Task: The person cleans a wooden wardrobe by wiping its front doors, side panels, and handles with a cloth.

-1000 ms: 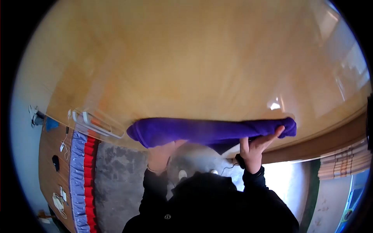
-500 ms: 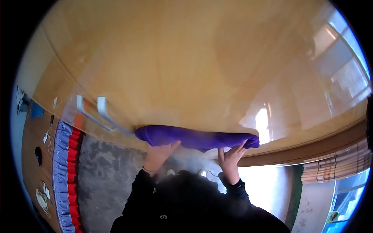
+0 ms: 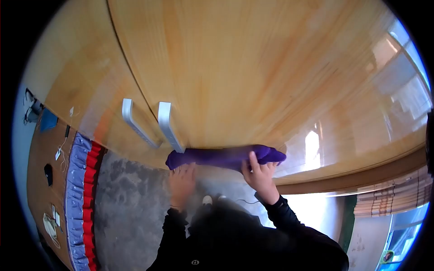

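A purple cloth (image 3: 217,157) lies in a long folded strip against the glossy wooden cabinet door (image 3: 226,81). At the cloth's left end, just under a silver handle, my left hand (image 3: 182,184) has its fingers stretched out, tips touching the lower edge; it is slightly blurred. My right hand (image 3: 262,178) grips the bunched right end, one finger raised over the front and the others bent against it. The fabric hides some fingertips.
Two silver handles (image 3: 166,124) stick out beside the door seam. On the left is a brown desk (image 3: 38,158) with cables and small items, next to a grey and red ruffled cloth (image 3: 81,194). The grey concrete floor (image 3: 126,203) lies below; a window (image 3: 407,235) is at lower right.
The handles and door seam appear farther right and sharper as the view shifts. The purple cloth now reaches under the right handle. My right hand's finger has moved up over the cloth; my left fingers have straightened.
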Demonstrator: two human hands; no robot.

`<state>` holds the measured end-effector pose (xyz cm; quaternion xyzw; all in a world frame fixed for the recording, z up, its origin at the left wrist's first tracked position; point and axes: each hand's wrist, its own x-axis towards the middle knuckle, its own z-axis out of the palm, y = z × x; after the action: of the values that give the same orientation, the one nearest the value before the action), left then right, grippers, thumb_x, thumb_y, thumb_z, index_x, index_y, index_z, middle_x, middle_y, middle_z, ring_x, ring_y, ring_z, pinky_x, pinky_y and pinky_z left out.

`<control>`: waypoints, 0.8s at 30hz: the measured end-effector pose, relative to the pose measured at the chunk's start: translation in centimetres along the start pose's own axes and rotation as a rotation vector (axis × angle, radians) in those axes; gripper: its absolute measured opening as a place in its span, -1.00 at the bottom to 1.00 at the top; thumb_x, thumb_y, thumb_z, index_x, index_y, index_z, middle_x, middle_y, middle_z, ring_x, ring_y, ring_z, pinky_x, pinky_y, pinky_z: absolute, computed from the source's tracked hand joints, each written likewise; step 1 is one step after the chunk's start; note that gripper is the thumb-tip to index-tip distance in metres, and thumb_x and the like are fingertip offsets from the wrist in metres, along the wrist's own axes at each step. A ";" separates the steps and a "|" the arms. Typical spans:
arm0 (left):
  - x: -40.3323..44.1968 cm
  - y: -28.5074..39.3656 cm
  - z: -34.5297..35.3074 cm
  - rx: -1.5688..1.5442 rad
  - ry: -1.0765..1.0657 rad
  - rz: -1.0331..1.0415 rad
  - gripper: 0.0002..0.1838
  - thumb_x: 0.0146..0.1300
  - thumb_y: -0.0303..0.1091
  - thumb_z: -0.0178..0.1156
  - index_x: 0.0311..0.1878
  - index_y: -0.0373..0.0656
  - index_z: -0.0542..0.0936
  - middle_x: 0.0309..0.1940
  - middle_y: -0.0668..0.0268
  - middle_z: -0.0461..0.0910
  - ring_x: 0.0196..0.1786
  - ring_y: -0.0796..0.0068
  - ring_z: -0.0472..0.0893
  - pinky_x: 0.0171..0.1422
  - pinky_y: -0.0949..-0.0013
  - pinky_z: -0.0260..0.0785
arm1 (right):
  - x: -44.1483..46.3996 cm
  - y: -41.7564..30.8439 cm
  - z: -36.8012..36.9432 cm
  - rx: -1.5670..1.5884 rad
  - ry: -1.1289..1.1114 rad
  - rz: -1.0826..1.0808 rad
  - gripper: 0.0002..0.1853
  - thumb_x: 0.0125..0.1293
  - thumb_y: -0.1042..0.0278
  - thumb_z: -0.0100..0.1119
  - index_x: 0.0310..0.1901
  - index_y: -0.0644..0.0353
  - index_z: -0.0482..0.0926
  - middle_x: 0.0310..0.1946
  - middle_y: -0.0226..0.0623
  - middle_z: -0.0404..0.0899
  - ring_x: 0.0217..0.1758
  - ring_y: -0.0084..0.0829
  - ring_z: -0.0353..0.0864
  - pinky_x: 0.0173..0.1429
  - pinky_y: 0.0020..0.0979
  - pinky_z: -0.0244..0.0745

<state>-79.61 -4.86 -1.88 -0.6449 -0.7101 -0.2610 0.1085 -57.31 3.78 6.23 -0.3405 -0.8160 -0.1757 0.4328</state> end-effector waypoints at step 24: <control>-8.5 1.7 10.3 -0.737 -0.510 -0.598 -0.60 0.20 -0.03 0.12 -0.14 -0.21 0.43 -0.51 0.12 0.60 -0.38 0.05 0.61 -0.27 0.13 0.41 | -3.5 0.4 4.1 0.066 -0.481 -0.399 -0.34 0.00 0.41 0.06 0.25 -0.19 0.37 -0.64 -0.58 0.15 -0.56 -0.63 0.28 -0.32 -0.44 0.20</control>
<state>-74.83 -6.83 -14.25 -0.4527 -0.7281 -0.3473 -0.3800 -58.02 5.03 0.99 -0.1912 -0.9509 -0.1450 0.1953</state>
